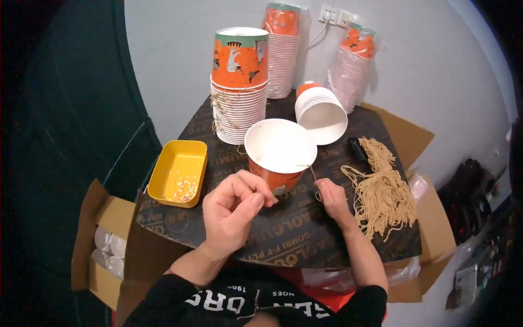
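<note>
I am seeing the open cup [280, 146] sitting just beyond and between my left hand [234, 210] and right hand [330, 198], with a thin string [311, 171] running from its rim down to my right fingers. The pile of strings [384, 188] is lying just right of my right hand. The tray [178, 172] is sitting left of my left hand, beads [185, 185] lying in it. The cup stacks [239, 87] are standing well beyond both hands, against the wall [425, 65].
</note>
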Tool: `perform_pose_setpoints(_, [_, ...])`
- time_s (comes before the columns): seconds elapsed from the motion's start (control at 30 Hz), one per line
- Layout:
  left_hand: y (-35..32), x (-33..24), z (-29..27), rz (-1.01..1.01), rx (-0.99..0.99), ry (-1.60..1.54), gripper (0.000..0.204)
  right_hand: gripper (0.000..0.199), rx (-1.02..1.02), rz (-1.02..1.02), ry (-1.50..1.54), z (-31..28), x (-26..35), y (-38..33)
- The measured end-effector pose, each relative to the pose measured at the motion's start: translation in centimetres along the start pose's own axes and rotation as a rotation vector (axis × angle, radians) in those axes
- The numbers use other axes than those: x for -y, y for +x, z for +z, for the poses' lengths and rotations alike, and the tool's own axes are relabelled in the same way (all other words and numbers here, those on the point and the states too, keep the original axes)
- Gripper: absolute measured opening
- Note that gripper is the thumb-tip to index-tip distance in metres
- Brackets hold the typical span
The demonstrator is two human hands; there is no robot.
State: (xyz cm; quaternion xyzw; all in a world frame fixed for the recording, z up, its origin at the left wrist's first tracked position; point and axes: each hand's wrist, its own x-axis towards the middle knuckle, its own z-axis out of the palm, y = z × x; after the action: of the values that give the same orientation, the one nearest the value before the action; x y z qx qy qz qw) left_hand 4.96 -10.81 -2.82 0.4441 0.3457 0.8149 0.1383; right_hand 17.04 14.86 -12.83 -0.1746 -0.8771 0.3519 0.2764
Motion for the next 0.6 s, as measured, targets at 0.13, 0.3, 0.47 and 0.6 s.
perform_pose_setpoints(0.13, [-0.5, -0.3, -0.3, -0.009, 0.060, -0.018, 0.011, 0.031, -0.006, -0.079, -0.018, 0.2, 0.0, 0.1])
perform_pose_setpoints(0.3, [0.9, -0.7, 0.3, -0.055, -0.020, 0.305, 0.024, 0.032, -0.014, 0.017, 0.017, 0.0, -0.4, 0.1])
perform_pose_setpoints(0.47, [6.0, -0.1, -4.0, 0.160, 0.282, 1.446, 0.040, 0.033, -0.022, 0.005, 0.001, -0.2, -0.7, 0.0])
perform_pose_setpoints(0.6, [7.4, 1.9, -6.5, 0.184, 0.409, 1.634, 0.033, 0.034, -0.011, 0.006, 0.023, -0.3, 0.0, 0.1])
